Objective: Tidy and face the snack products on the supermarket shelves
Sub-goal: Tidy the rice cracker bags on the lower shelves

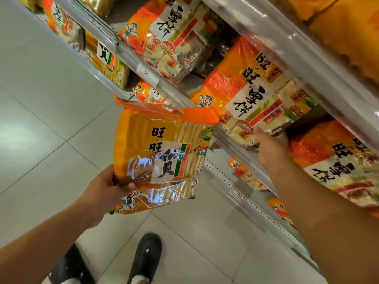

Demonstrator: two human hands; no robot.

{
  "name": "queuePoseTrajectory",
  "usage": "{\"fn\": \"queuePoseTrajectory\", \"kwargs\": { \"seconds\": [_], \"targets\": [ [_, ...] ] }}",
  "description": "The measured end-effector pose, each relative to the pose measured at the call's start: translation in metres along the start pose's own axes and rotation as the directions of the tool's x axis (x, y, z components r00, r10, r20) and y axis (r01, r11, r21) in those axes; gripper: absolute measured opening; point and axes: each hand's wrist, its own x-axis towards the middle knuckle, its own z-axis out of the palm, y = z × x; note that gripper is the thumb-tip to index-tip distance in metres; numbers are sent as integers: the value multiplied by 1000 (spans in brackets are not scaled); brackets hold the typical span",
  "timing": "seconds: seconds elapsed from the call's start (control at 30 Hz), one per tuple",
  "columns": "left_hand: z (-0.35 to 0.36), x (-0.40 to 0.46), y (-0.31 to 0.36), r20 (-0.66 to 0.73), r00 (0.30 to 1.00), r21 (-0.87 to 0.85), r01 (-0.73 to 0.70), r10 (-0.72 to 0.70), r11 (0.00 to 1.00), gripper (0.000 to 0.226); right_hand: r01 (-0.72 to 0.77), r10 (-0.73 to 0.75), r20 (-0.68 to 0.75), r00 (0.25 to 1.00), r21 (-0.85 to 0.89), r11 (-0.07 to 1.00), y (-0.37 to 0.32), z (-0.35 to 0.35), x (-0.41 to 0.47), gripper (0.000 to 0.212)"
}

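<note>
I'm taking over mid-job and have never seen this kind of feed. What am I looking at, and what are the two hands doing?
There is no machine here: a person wears a camera on the head, looking down at their own arms, tilted. The left hand grips a yellow bag of snacks out over the floor. The right hand reaches onto the shelf among orange bags; its fingers are blurred, so I cannot tell whether it grips anything. More bags fill the shelves above and below. A black shoe shows at the bottom.
</note>
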Motion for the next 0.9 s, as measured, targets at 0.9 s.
{"fn": "queuePoseTrajectory", "kwargs": {
  "seconds": [0.9],
  "targets": [
    [-358, -181, 0, -233, 968, -298, -165, 96, 940, 55, 213, -36, 650, 759, -196, 957, -71, 194, -454, 41]
  ]
}}
